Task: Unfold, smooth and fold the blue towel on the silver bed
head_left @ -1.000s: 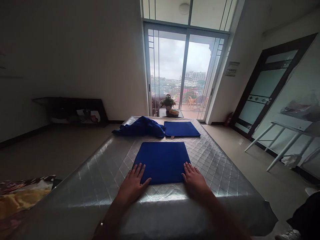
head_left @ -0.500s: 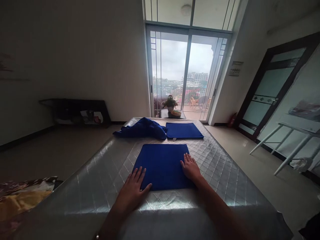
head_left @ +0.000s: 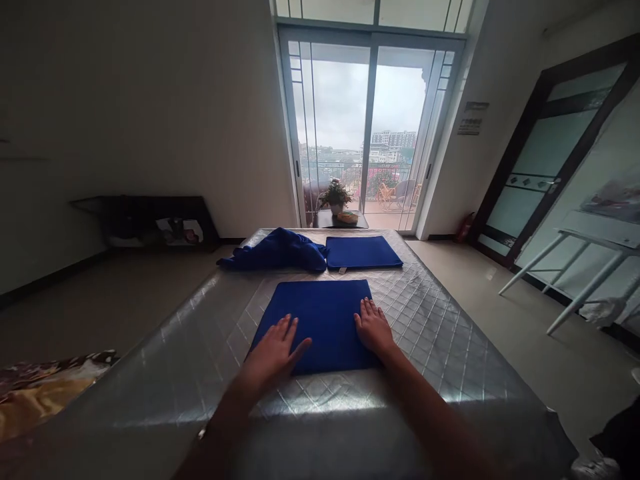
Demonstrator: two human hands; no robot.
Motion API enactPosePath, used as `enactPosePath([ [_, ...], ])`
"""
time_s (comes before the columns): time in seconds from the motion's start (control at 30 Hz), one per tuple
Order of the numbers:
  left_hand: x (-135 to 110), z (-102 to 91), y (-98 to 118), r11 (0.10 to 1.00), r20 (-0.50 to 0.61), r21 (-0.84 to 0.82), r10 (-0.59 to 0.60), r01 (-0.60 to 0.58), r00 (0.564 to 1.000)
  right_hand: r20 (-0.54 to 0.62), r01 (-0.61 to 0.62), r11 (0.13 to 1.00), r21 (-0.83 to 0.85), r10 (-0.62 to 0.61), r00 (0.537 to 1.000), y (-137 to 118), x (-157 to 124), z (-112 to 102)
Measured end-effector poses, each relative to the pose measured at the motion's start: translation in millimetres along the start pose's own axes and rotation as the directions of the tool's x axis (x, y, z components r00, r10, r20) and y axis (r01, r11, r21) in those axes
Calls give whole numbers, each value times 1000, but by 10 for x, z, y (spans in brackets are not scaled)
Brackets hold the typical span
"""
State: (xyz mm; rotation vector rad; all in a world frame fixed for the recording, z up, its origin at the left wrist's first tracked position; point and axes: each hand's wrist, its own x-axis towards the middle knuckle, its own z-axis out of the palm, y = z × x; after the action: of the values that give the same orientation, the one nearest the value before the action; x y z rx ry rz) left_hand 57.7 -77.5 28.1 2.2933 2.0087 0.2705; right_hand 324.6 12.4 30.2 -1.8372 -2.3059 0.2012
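A flat, folded blue cloth (head_left: pixel 325 313) lies in front of me on the silver quilted table cover (head_left: pixel 425 333). Over its near left corner is my left hand (head_left: pixel 273 350), fingers stretched out and thumb apart; whether it touches the cloth I cannot tell. My right hand (head_left: pixel 374 327) rests flat along the cloth's right edge with its fingers extended. Beyond them lies a second folded blue cloth (head_left: pixel 365 252) with a small white tag at its near edge. Left of that one is a crumpled heap of blue cloth (head_left: pixel 280 252).
A potted plant (head_left: pixel 336 195) stands on a small table before the sliding glass door (head_left: pixel 370 127). To the right is a pale-legged stand (head_left: pixel 585 257) by a dark-framed door (head_left: pixel 555 153). Patterned fabric (head_left: pixel 45 393) lies at the lower left, and a low black unit (head_left: pixel 150 220) stands by the wall.
My left hand has shifted up and inward over the cloth, its fingers pointing more to the right. My right hand stays at the right edge. The view has tilted slightly down.
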Motion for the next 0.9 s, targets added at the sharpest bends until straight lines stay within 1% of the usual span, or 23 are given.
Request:
enactPosePath([
  [0.07,271,-19,377,990,36,-37,139,-137,990,-4,3,1000,-9,-3,1000,3,-9,-8],
  [0.13,574,5,753,955,56,-75,292,-287,955,-3,15,1000,-28,-15,1000,10,-19,-15],
  [0.17,721,32,909,939,43,-83,337,-332,941,-1,26,999,-40,-26,1000,16,-24,-16],
  [0.2,856,69,1031,931,34,-91,358,-354,933,4,40,998,-53,-39,999,23,-28,-17],
  [0.23,973,113,1116,934,28,-97,348,-344,937,8,52,997,-62,-52,999,29,-31,-16],
  [0.27,1068,162,1164,943,21,-99,320,-317,947,8,59,996,-67,-58,998,35,-32,-14],
  [0.33,1178,264,1166,964,11,-93,253,-250,968,3,55,997,-61,-55,998,41,-30,-9],
  [0.4,1189,345,1080,974,-1,-77,214,-213,977,-3,40,998,-43,-40,999,37,-24,-5],
  [0.5,1086,378,857,981,9,-70,179,-178,984,-8,19,999,-34,-19,1000,22,-14,1],
  [0.6,927,309,534,992,41,-61,109,-106,993,-18,7,999,-35,-8,1000,13,-8,8],
  [0.7,745,201,131,1000,47,-23,6,-5,999,-13,5,999,-45,-6,1000,12,-4,14],
  [0.8,564,115,-239,995,43,21,-97,96,994,-10,4,999,-53,-4,1000,11,-2,17],
  [0.9,430,78,-456,985,15,48,-165,164,986,-13,2,998,-59,-2,1000,10,-3,16],
])
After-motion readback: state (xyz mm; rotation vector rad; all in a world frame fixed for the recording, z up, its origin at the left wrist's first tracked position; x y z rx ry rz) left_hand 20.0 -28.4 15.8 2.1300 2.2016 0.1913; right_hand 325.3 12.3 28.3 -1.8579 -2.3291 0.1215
